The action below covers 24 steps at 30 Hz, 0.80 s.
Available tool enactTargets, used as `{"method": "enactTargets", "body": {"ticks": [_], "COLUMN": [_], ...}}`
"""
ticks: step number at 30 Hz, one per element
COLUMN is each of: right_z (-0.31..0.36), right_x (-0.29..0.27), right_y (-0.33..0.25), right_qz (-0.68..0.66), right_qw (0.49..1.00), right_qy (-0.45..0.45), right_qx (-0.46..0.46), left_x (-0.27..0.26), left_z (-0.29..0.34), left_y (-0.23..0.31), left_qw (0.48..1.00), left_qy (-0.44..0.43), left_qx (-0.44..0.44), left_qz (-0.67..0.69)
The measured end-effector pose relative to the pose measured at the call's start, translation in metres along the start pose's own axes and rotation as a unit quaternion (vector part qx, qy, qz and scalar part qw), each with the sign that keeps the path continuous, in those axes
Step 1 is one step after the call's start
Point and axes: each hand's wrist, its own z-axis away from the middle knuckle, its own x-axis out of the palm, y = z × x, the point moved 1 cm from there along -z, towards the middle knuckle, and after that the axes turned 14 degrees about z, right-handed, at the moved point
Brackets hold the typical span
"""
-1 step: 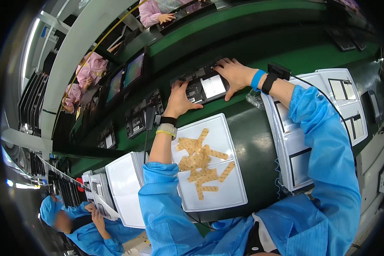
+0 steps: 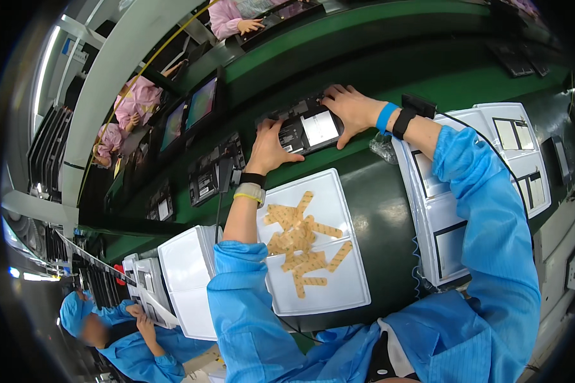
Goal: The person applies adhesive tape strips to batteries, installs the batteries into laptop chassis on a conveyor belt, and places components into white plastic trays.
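A black opened-up electronic device with a white panel (image 2: pixel 320 129) on it lies on the green work surface in front of me. My left hand (image 2: pixel 269 150) grips its left end, thumb along the near edge and fingers over the far side. At the right end, my right hand (image 2: pixel 352 113) spans the device from far edge to near edge between fingers and thumb. Parts of the casing are hidden under both hands. Just nearer to me sits a white tray (image 2: pixel 348 281) with a loose pile of tan printed strips (image 2: pixel 298 239).
Similar black devices (image 2: pixel 216 169) stand to the left. White trays with black-framed pieces (image 2: pixel 450 252) are at right, beside crumpled clear plastic (image 2: pixel 382 148). A black cable (image 2: pixel 485 143) crosses my right arm. A co-worker in blue (image 2: pixel 134 338) works at lower left; people in pink sit across.
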Motion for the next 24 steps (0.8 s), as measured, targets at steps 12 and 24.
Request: {"method": "enactTargets", "body": {"ticks": [12,24], "right_z": [0.010,0.005], "right_x": [0.004,0.025], "right_y": [-0.020,-0.052], "right_qz": [0.125,0.110], "right_qw": [0.979,0.990], "right_qy": [-0.159,-0.082], "right_qx": [0.020,-0.032], "left_x": [0.011,0.029], "left_z": [0.016,0.038], "left_y": [-0.026,-0.030], "left_qw": [0.987,0.993], "left_qy": [-0.088,0.003], "left_qx": [-0.037,-0.040], "left_qz": [-0.132,-0.114]}}
